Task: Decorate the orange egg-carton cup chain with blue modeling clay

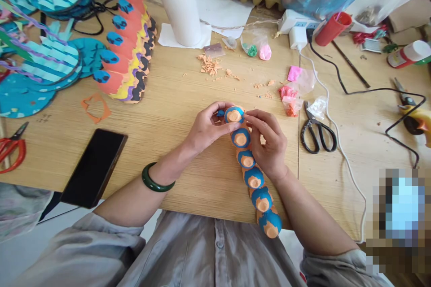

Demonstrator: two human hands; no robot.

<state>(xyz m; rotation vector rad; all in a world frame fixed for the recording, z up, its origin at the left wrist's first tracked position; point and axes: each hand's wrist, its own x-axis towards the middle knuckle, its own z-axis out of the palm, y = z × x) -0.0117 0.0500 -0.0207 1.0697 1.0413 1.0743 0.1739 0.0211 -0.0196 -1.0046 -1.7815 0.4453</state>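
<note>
A long orange paper strip (253, 175) with several blue-ringed orange caps runs from the table's middle toward my chest. My left hand (205, 128), with a green bangle on its wrist, pinches the top cap (234, 115) from the left. My right hand (266, 143) curls round the strip from the right, fingertips on that same cap. Both hands are closed on the piece.
A black phone (94, 166) lies at the front left edge, red scissors (11, 148) further left. Black scissors (314, 132) and a white cable lie right. Paper craft stacks (129, 49), a white bottle (180, 4), clay bits and a glue gun (415, 116) fill the back.
</note>
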